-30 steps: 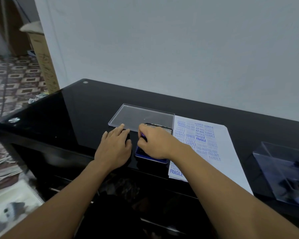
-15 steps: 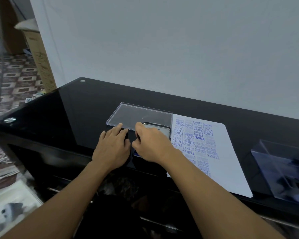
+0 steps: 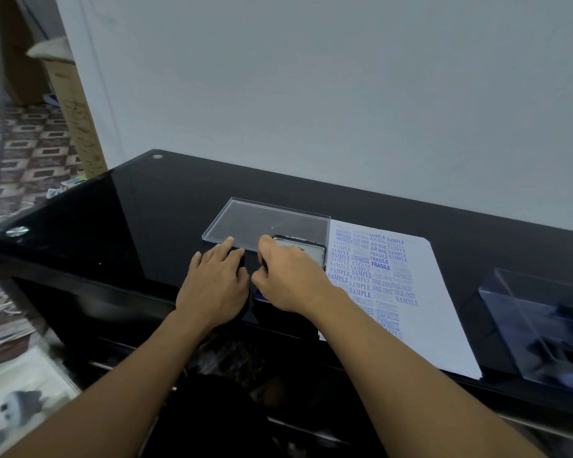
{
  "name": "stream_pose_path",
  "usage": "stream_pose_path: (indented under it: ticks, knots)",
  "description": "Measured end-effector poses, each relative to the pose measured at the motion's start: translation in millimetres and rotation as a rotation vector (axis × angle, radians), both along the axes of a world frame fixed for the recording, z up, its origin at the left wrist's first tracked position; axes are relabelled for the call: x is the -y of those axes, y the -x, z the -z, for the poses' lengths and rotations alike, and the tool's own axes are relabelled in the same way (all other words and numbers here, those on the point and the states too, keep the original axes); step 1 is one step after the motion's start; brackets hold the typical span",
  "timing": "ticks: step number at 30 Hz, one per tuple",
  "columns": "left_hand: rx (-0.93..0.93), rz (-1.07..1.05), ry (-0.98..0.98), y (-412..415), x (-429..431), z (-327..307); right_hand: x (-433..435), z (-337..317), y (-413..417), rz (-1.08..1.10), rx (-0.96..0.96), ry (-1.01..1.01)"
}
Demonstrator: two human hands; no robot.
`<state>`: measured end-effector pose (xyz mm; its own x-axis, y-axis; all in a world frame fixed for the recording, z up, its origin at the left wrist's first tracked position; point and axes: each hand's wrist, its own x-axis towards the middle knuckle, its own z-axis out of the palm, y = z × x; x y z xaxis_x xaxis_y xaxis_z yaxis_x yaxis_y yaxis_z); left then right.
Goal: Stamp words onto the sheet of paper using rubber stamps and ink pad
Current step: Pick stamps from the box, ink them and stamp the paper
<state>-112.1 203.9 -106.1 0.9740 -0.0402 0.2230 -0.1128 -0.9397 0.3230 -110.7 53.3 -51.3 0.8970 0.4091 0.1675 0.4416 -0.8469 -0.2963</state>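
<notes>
Beside blue-stamped paper [image 3: 444,309], left hand [image 3: 212,289] flat, right hand [image 3: 291,279] over ink pad [image 3: 315,252], grip hidden

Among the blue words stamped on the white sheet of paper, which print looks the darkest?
The bottom FRAGILE print of the three stacked ones: its ink is deep blue, while the words around it look pale and faded.

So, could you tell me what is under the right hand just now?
The right hand covers the ink pad: a blue corner shows at its near edge, the open lid beyond the fingers. Any stamp in the hand is hidden.
</notes>
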Motion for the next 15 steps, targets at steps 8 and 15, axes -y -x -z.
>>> stream_pose_path:
  ticks: [8,15]
  knots:
    - [-0.009,0.005,0.005,-0.4,-0.3,0.4,-3.9,-2.1,-0.8,-0.020,0.006,0.027]
    - [-0.001,0.001,0.003,-1.2,-0.1,1.3,3.2,0.2,1.3,0.015,-0.004,-0.029]
